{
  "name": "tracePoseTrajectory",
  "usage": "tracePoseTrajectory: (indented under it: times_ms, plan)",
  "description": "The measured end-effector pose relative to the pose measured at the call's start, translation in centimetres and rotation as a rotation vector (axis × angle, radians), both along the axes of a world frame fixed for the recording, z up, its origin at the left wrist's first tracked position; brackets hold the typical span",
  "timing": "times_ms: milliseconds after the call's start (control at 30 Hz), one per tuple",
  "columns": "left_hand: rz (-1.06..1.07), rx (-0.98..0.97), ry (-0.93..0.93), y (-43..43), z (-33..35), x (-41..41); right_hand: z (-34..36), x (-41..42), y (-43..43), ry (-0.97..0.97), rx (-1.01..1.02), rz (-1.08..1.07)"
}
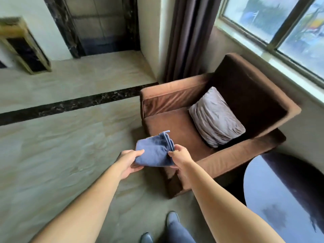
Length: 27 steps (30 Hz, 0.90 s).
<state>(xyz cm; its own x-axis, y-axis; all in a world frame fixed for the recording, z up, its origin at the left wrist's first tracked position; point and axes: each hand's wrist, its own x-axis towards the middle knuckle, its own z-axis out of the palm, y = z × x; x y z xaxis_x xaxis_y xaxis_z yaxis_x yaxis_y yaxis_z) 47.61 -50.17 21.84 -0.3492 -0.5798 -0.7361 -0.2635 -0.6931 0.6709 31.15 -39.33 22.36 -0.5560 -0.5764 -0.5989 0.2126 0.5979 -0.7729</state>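
Blue terry makes up the folded cloth held just below the middle of the frame, in the air over the front corner of a brown armchair. The left hand grips its lower left edge, thumb on top and fingers curled underneath. The right hand pinches the stacked folded edges on the cloth's right side, fingers closed on the fabric. Both bare forearms reach up from the bottom of the frame. The armchair fills the centre right, its darker back turned toward the upper right, and a crumpled grey cushion leans against that back, resting on the seat. A round dark glossy table sits at the lower right, near the chair's arm. Windows run along the upper right, with a dark curtain hanging at top centre. Pale floor tiles with a dark marble stripe spread across the left, and blue shoes show at the bottom edge.
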Motion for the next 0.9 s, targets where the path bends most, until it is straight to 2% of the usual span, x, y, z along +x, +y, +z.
tracePoseTrajectory:
  times_ms: [200,333,667,900]
  plan:
    - [0.152,-0.032,0.082,-7.1,1.2,3.1,1.1,2.9,-9.1,0.048,0.027,0.099]
    - [0.193,-0.053,0.068,-12.8,0.5,2.5,0.3,2.5,-15.1,0.079,0.055,0.129]
    - [0.253,-0.197,-0.053,-35.3,-0.6,-2.2,-0.3,-2.1,-36.3,-0.085,-0.022,0.113]
    - [0.174,-0.157,-0.050,-50.6,-0.5,-8.3,0.3,-8.7,-50.5,-0.106,-0.060,0.081]
